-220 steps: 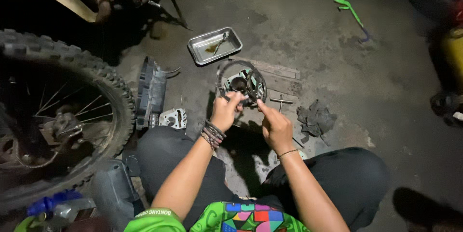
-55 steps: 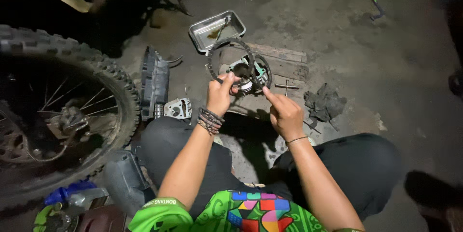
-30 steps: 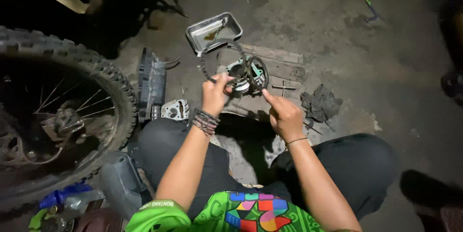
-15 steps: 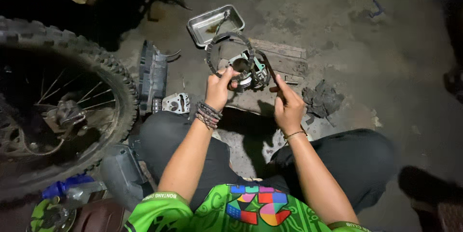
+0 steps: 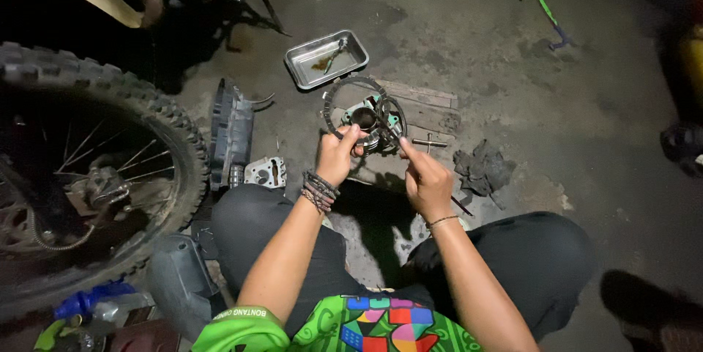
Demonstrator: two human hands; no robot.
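Note:
A round metal clutch assembly (image 5: 366,114) with a toothed outer ring rests on a wooden board (image 5: 421,96) on the concrete floor in front of me. My left hand (image 5: 339,153) grips its near rim and holds it steady. My right hand (image 5: 426,180) is closed around a thin tool whose tip reaches into the hub of the assembly. I sit on the floor with my knees spread to either side.
A metal tray (image 5: 327,58) with a small tool lies just beyond the board. A knobby motorcycle wheel (image 5: 88,169) fills the left. An engine cover (image 5: 231,132) and a small metal part (image 5: 265,172) lie beside it. A dark rag (image 5: 483,167) sits at right, a green-handled tool (image 5: 538,1) far back.
My hands stay on the clutch assembly throughout. The right hand has shifted slightly on the tool, and my head view has drifted a little.

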